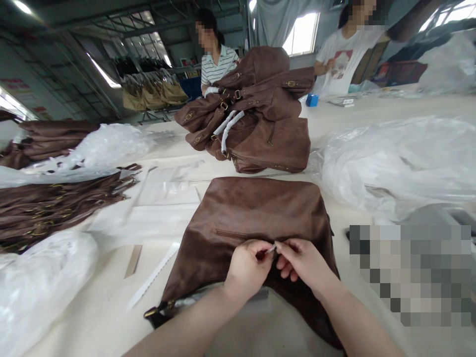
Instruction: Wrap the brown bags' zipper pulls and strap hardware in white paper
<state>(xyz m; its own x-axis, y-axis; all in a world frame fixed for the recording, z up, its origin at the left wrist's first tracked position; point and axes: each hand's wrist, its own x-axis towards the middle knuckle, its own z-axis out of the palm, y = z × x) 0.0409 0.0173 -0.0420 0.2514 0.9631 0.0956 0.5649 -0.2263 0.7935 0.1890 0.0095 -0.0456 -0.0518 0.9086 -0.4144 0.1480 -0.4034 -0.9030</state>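
A brown leather bag (260,203) lies flat on the pale table (107,302), with a zipper line across its upper face. Over its lower middle, my left hand (250,265) is closed, thumb and forefinger pinching a small whitish piece (271,249). The fingertips of my right hand (300,262) meet the other end of that piece, also pinched, with the remaining fingers curled. What the piece is attached to, if anything, is hidden by the fingers. Dark metal hardware (151,312) shows at the bag's lower left corner.
Stacked brown bags (267,114) stand behind. Brown straps (55,203), clear plastic (44,282) and a white strip (154,275) lie left. More plastic (401,163) is at right, and a blue box (312,100) farther back. Two people (217,62) are across the table.
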